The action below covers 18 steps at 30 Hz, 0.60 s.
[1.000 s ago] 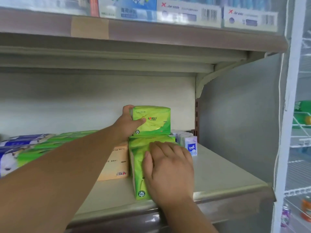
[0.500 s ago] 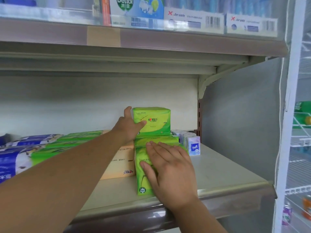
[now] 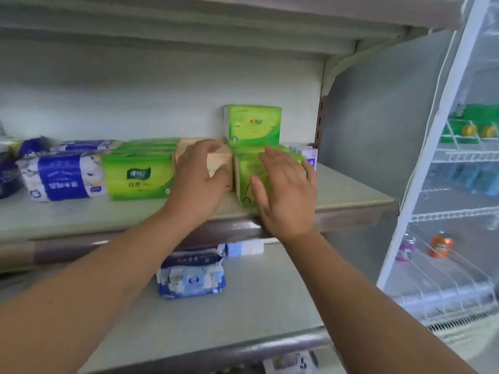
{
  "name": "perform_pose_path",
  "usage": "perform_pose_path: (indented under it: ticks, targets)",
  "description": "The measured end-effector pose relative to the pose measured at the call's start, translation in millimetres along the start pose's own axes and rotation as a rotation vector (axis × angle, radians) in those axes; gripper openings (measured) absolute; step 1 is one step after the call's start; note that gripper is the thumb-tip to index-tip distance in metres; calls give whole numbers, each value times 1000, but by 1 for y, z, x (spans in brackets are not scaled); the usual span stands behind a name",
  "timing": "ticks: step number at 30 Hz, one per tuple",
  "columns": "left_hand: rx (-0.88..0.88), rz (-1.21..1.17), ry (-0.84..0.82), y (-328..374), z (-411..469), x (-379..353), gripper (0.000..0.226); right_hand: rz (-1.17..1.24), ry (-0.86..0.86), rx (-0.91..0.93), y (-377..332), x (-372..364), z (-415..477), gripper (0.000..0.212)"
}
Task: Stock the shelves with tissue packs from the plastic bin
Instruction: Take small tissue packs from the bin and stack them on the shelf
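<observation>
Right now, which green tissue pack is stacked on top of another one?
The small green pack at the back, right of the beige pack: it sits atop a lower green pack, while the other green packs lie on the shelf.

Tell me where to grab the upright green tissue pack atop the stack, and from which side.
Pinch the upright green tissue pack across its left and right sides, coming from the front: both sides stand free, its back is toward the shelf wall, its base rests on the lower green pack.
</observation>
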<state>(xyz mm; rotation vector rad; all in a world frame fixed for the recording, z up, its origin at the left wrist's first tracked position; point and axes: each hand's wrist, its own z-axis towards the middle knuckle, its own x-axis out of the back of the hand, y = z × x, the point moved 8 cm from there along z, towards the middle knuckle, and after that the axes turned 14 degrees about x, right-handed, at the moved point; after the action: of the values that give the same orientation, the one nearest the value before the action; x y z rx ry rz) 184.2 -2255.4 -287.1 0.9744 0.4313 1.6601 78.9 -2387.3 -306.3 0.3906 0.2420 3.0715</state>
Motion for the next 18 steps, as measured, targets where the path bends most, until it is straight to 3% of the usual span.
perform_pose_path:
  ticks: [3,5,11,15,18]
  targets:
    - [17,-160,-33,-32,-98,29,30,159,5,-58,-55,15,-65,34]
    - [142,-209,-89,-81,-178,31,27,269,-118,-111,-105,9,-133,33]
    - [835,-22,-311,-289,-418,11,21,411,-797,-277,-237,-11,-352,36]
    - [1107,71,-401,-370,-513,16,23,455,-1146,-371,-279,-14,-455,42]
    - [1210,147,-473,-400,-546,15,23,449,-1425,-542,-293,-14,-510,46]
